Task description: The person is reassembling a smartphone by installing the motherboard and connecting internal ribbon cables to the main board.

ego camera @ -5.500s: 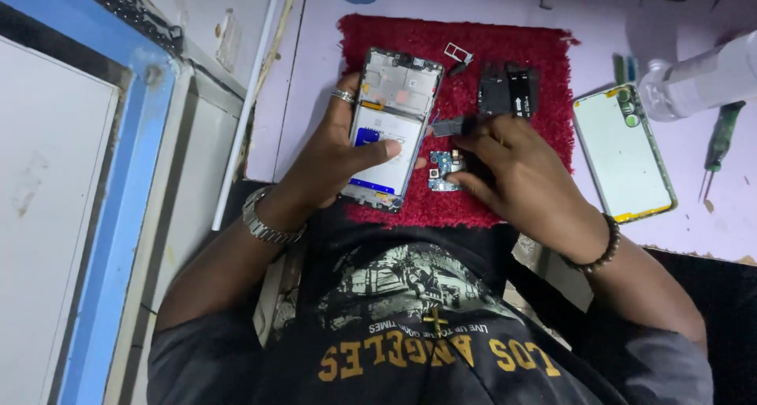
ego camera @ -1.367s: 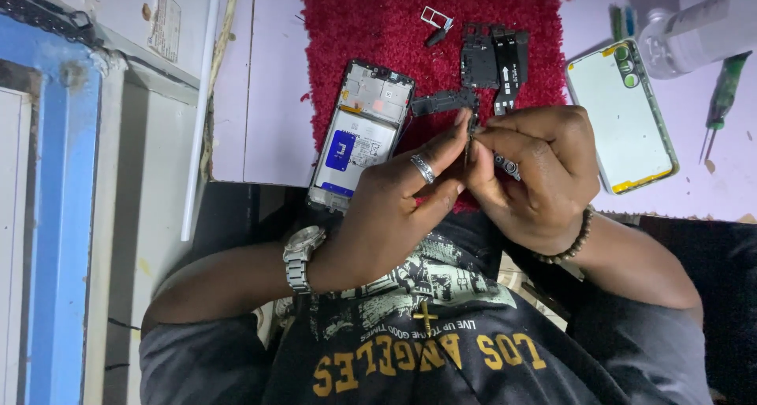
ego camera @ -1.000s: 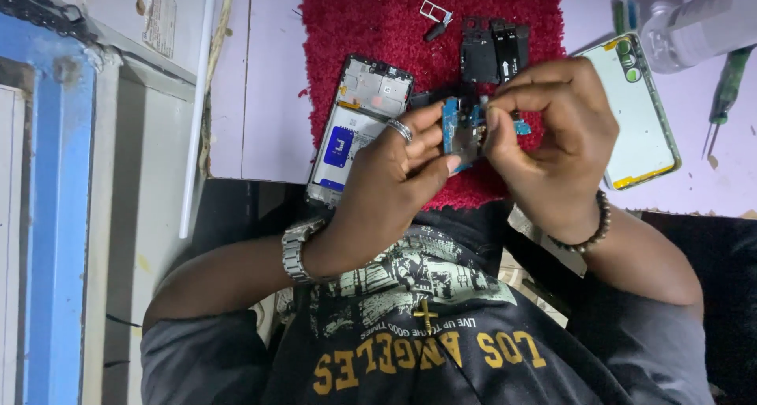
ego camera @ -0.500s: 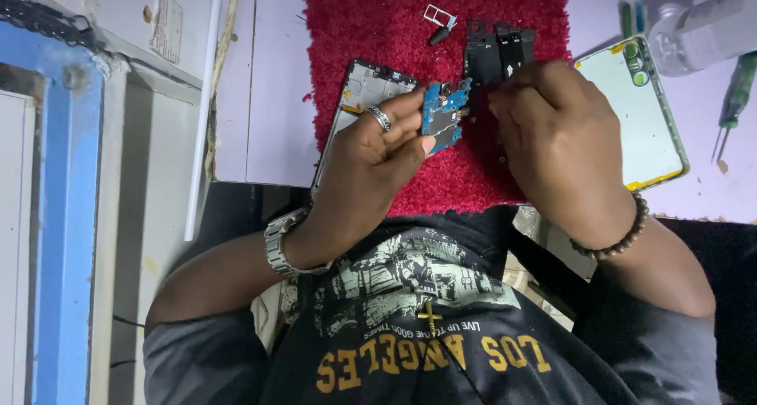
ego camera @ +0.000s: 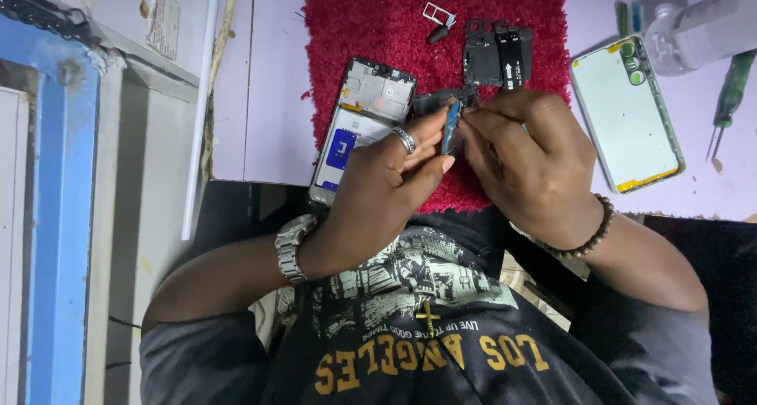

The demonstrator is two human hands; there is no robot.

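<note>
While my left hand and right hand pinch the blue board edge-on over the mat near the desk edge, the phone shows more than before.

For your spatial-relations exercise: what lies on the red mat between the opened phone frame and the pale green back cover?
In the head view, between the phone frame and back cover: both hands pinching a small blue circuit board, plus black cover plates.

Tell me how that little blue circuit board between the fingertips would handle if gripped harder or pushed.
The blue circuit board looks thin, pinched edge-on by the left hand and right hand, so probably light and fairly stiff. Being so narrow, it may snap or slip if squeezed.
</note>
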